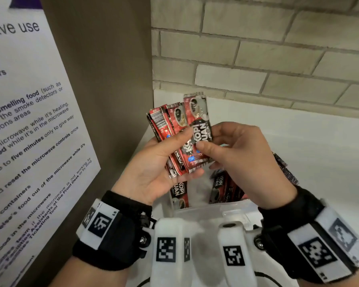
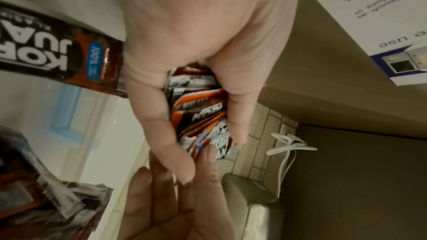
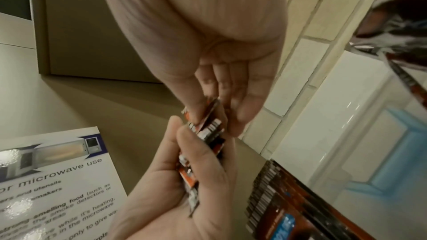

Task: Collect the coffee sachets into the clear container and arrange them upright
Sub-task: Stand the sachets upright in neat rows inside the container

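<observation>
Far left: a microwave-use notice on a brown panel, running near to far along the left side. Brick wall at the far side, white counter below it.

Left hand, palm up, fingers curled under a fanned bunch of sachets, red/black w/ barcode ends, standing roughly upright; thumb presses across their fronts. Left wrist view shows the same: thumb and fingers closed round the stack, several packs layered.

Just right of it, the front sachet stands tallest, overlapping the bunch. Right hand pinches it: thumb on the front, fingers behind. Right wrist view: thumb and fingertips nipped on the pack's edge, touching the left hand's stack.

Below and between the hands, nearer the person: the clear container, w/ a few sachets already inside, leaning, not straight. More of them lie tilted toward its right side.

Right of the right hand, one loose sachet on the counter, partly hidden behind the wrist. Black wrist straps w/ square markers on both arms.
</observation>
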A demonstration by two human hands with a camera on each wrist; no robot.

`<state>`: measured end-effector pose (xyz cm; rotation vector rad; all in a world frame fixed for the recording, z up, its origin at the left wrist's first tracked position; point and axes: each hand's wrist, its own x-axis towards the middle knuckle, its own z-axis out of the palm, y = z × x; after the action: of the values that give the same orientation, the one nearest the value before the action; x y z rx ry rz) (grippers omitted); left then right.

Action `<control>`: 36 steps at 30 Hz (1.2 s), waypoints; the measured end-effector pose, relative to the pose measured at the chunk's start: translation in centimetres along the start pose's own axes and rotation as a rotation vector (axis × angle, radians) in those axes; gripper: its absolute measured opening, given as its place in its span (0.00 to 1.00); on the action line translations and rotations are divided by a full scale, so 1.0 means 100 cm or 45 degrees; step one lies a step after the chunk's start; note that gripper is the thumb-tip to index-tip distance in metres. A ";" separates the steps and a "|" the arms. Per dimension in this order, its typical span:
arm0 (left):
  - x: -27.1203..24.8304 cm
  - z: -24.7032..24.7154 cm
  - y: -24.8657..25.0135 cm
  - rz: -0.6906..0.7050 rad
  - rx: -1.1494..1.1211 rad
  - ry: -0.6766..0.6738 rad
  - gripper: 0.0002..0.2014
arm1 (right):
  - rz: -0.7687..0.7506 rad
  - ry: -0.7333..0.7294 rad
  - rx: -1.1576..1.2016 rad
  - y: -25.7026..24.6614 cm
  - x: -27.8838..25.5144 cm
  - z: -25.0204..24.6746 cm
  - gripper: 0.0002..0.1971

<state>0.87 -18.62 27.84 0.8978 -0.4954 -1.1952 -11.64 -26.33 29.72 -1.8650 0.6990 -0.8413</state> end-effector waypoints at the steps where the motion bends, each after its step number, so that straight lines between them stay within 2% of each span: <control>1: 0.000 0.000 0.001 0.014 0.007 0.019 0.14 | -0.028 0.069 0.025 0.001 0.000 0.000 0.04; 4: 0.003 -0.006 0.008 0.074 -0.048 0.112 0.09 | -0.100 0.244 0.093 -0.003 0.005 -0.007 0.07; 6: 0.003 -0.014 0.016 0.109 -0.147 0.197 0.03 | -0.092 0.261 0.037 -0.007 0.008 -0.016 0.10; 9: 0.002 -0.025 0.027 0.148 -0.199 0.305 0.15 | -0.166 0.165 -0.315 -0.008 0.012 -0.029 0.13; 12: 0.000 -0.028 0.030 0.153 -0.202 0.361 0.20 | -0.180 0.070 -0.434 -0.007 0.013 -0.035 0.11; 14: 0.000 -0.026 0.029 0.148 -0.211 0.370 0.17 | -0.154 -0.067 -0.490 -0.008 0.012 -0.032 0.11; 17: 0.001 -0.022 0.025 0.128 -0.205 0.372 0.08 | -0.054 -0.366 -0.603 -0.009 0.008 -0.018 0.10; 20: 0.002 -0.020 0.022 0.106 -0.180 0.373 0.01 | -0.081 -0.566 -0.761 -0.002 0.004 0.005 0.07; 24: 0.003 -0.019 0.020 0.098 -0.160 0.364 0.01 | -0.114 -0.581 -0.716 0.001 0.004 0.015 0.05; 28: 0.003 -0.022 0.022 0.101 -0.164 0.361 0.04 | -0.117 -0.379 -0.577 -0.007 0.012 -0.003 0.07; 29: 0.003 -0.022 0.021 0.099 -0.164 0.360 0.04 | -0.144 -0.389 -0.623 -0.010 0.012 -0.005 0.07; 33: 0.003 -0.020 0.019 0.084 -0.154 0.339 0.03 | -0.179 -0.624 -0.893 -0.004 0.008 0.011 0.06; 36: 0.004 -0.020 0.018 0.084 -0.156 0.329 0.04 | -0.217 -0.606 -0.883 0.010 0.004 0.029 0.10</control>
<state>3.59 -18.16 28.11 0.9077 -0.2386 -1.0206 -9.26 -25.53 27.97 -2.6514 0.5655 -0.2211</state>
